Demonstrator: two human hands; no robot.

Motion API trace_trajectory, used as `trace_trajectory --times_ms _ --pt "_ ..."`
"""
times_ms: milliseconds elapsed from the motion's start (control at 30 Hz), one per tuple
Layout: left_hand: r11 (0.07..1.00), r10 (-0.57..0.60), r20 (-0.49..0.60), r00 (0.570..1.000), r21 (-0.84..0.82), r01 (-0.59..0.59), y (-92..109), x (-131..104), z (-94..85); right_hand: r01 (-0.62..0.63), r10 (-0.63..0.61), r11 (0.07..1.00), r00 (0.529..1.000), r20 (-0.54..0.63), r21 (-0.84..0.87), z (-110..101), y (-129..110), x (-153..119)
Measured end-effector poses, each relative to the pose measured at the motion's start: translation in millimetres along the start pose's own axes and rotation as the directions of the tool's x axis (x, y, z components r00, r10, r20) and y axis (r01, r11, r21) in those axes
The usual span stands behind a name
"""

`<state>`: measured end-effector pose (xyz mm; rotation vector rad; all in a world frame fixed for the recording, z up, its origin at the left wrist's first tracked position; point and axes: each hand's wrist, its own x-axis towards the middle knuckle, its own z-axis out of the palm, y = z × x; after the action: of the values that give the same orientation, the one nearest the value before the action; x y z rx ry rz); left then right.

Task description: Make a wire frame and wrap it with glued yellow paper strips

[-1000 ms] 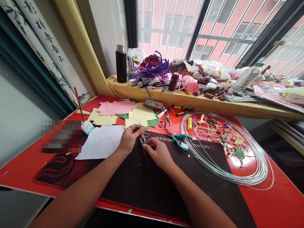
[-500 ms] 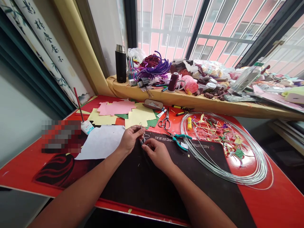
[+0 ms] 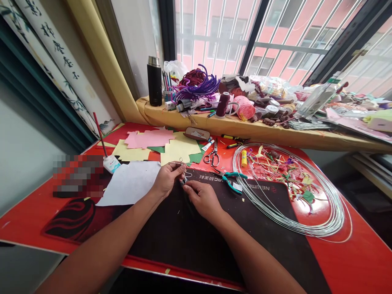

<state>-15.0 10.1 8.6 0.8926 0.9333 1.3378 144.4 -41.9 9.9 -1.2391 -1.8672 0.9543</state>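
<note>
Above the black desk mat, my left hand is closed in a pinch on a thin silver wire. A small loop of that wire rises above the fingertips, and a curved length bends out on the right. My right hand is closed just below and to the right, its thumb and finger on a small dark and grey thing that meets the wire. Fingers hide most of it, so its kind cannot be told. Teal-handled pliers lie beside the hands, on the right.
A big coil of silver wire rings coloured scraps on the red table. Scissors, a yellow glue stick, cut yellow paper and a white sheet lie around. The sill holds a black flask and yarn.
The view has shifted very slightly. Both hands keep almost the same pose and grip, with the wire loop still above my left fingertips.
</note>
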Motion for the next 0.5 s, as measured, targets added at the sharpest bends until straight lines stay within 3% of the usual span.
trace_trajectory --times_ms 500 --pt "1.000 -0.028 0.029 0.999 0.009 0.027 -4.5 -1.2 0.1 0.015 -0.015 0.999 1.000 -0.001 -0.031 2.6 0.4 -0.6"
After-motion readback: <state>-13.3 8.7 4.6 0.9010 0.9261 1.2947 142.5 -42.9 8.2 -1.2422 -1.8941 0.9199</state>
